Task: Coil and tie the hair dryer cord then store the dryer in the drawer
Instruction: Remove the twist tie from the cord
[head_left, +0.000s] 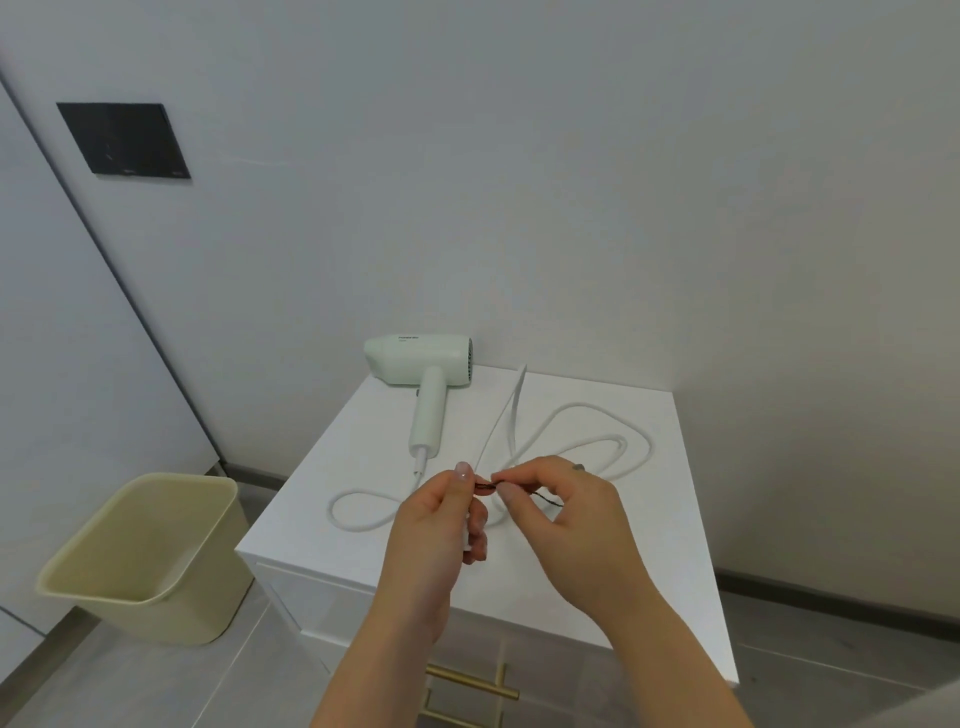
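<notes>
A pale green hair dryer (423, 374) lies on the white cabinet top (322, 467) near the wall, handle toward me. Its white cord (582, 410) sprawls in loose loops across the top, one loop at the left (358, 514). A folded length of the cord rises between my hands. My left hand (441, 525) and my right hand (556, 509) meet above the cabinet's front half. Both pinch a thin dark twist tie (485, 486) between fingertips; its tail (550, 500) trails under my right hand. My left hand also seems to hold something white in its palm.
A beige waste bin (140, 551) stands on the floor left of the cabinet. Gold drawer handles (472, 683) show on the cabinet front below my wrists. A dark panel (124, 140) is set in the wall at upper left. Grey floor tiles surround the cabinet.
</notes>
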